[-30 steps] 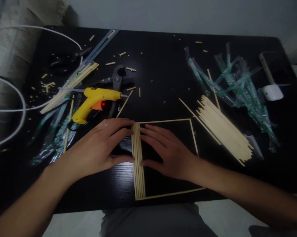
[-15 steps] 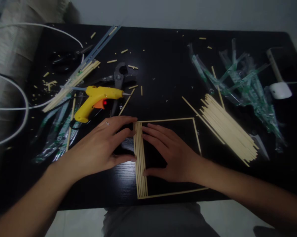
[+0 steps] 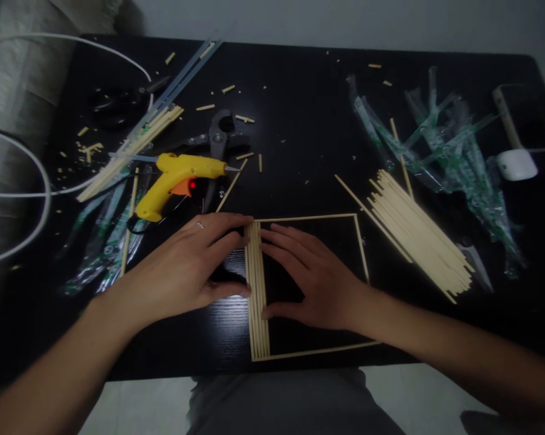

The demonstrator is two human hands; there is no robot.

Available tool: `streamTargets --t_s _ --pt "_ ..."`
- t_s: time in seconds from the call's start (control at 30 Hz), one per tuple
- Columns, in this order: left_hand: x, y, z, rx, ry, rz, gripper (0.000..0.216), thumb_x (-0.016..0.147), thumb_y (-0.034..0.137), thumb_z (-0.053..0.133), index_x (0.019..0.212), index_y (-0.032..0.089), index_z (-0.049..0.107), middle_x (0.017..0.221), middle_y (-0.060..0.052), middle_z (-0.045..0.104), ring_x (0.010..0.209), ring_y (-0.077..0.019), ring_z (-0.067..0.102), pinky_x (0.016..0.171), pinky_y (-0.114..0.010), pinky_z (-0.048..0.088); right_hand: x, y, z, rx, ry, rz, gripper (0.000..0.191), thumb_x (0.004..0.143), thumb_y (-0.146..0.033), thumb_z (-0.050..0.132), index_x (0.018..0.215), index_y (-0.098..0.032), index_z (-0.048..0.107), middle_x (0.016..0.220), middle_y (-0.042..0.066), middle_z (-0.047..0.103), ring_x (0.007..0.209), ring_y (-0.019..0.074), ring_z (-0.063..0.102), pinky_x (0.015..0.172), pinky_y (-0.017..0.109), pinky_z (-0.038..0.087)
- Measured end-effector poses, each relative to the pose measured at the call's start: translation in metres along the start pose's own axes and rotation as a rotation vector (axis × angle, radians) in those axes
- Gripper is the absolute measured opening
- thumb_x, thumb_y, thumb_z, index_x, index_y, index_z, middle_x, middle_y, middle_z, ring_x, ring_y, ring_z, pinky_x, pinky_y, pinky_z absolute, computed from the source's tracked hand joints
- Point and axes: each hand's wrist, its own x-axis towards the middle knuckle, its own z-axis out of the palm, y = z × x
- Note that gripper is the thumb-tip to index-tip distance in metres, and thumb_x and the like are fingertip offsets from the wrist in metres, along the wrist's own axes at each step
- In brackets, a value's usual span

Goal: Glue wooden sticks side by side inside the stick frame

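Note:
A square frame of thin wooden sticks (image 3: 316, 216) lies flat near the table's front edge. Along its left side several wooden sticks (image 3: 260, 338) lie tightly side by side. My left hand (image 3: 186, 269), wearing a ring, rests against the outer left edge of that row, fingertips near its top and thumb lower down. From inside the frame, my right hand (image 3: 320, 284) touches the row's right edge with its fingertips and thumb. Both hands have their fingers stretched out, thumbs apart, with the row between them. My right hand and forearm hide part of the frame's right side.
Left of the frame lie a yellow glue gun (image 3: 177, 172) with a red light, pincers (image 3: 218, 136), scissors (image 3: 113, 106) and a white cable (image 3: 46, 193). On the right are a stick pile (image 3: 420, 235), a blade (image 3: 478, 263), plastic wrappers (image 3: 463, 142), a phone (image 3: 524, 115) and a white case (image 3: 517, 164).
The view has shifted very slightly. Both hands stay in the same place against the row of sticks, and nothing else has visibly moved.

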Motion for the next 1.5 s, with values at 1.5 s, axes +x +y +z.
streamTargets --t_s 1.5 --pt "-0.0026 -0.0017 0.0033 -0.001 0.012 0.022 0.057 0.102 0.061 0.073 0.146 0.024 0.073 0.157 -0.019 0.063 0.139 -0.0386 0.066 0.115 -0.060 0.060 -0.0006 -0.0005 0.0036 0.002 0.018 0.023 0.087 0.100 -0.070 0.074 0.167 -0.019 0.050 0.167 0.019 0.059 0.163 0.0359 0.049 0.131 0.062 0.047"
